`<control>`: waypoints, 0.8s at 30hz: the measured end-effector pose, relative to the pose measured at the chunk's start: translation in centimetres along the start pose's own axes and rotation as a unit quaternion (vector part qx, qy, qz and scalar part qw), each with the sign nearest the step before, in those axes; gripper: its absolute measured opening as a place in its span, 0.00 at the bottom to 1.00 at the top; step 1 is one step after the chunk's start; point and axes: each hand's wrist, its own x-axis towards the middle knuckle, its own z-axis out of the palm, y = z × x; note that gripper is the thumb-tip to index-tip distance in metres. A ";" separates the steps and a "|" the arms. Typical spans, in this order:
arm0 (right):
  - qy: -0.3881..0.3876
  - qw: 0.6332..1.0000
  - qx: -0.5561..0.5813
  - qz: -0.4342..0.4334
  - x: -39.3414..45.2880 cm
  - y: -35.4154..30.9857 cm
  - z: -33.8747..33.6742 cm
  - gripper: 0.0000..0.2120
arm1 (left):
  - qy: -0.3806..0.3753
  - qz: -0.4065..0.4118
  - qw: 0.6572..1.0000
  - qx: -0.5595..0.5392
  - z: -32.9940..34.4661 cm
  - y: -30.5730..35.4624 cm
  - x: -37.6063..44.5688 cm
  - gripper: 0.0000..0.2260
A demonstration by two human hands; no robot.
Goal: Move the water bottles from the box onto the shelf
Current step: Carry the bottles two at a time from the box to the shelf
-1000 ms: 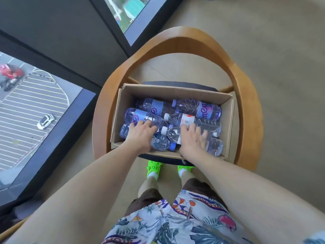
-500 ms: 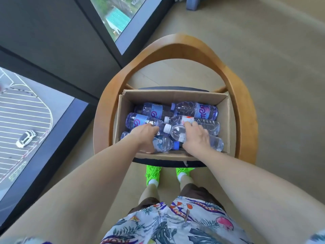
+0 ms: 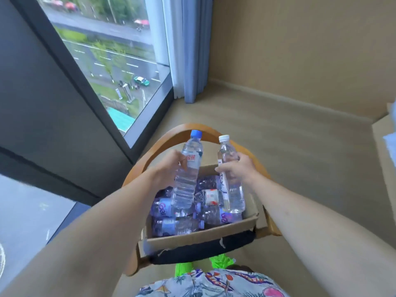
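Note:
A cardboard box sits on the dark seat of a wooden chair and holds several clear water bottles with purple-blue labels. My left hand grips a blue-capped bottle upright above the box. My right hand grips a white-capped bottle upright beside it, also above the box. No shelf is in view.
A tall window with a dark frame runs along the left, and a blue curtain hangs at its corner. Beige floor spreads to the right, up to a tan wall. A pale edge of furniture shows at far right.
Both hands have gone from reaching into the box to lifting one bottle each, held upright above it. The view has tilted up toward the window and wall.

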 end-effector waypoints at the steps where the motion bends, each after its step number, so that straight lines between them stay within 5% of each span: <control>1: 0.008 0.999 0.045 -0.001 -0.7 -0.9 -0.6 0.18 | -0.028 0.014 0.999 -0.017 0.6 1.4 -0.4 0.25; 4: 0.027 0.988 0.150 0.007 -3.2 -3.1 -2.9 0.10 | -0.133 0.052 0.990 -0.016 3.1 5.1 -1.8 0.24; 6: 0.043 0.980 0.193 0.003 -5.2 -4.3 -4.8 0.17 | -0.176 0.076 0.981 0.031 5.4 6.6 -2.5 0.22; 10: 0.110 0.965 0.236 -0.036 -9.0 -5.2 -8.7 0.27 | -0.178 0.133 0.972 0.083 11.1 8.5 -3.7 0.26; 16: 0.219 0.932 0.281 -0.063 -15.6 -2.9 -15.1 0.13 | -0.214 0.145 0.959 0.117 19.8 9.3 -7.0 0.30; 24: 0.338 0.874 0.331 -0.110 -27.2 2.8 -25.2 0.15 | -0.282 0.194 0.921 0.186 34.2 7.1 -13.4 0.30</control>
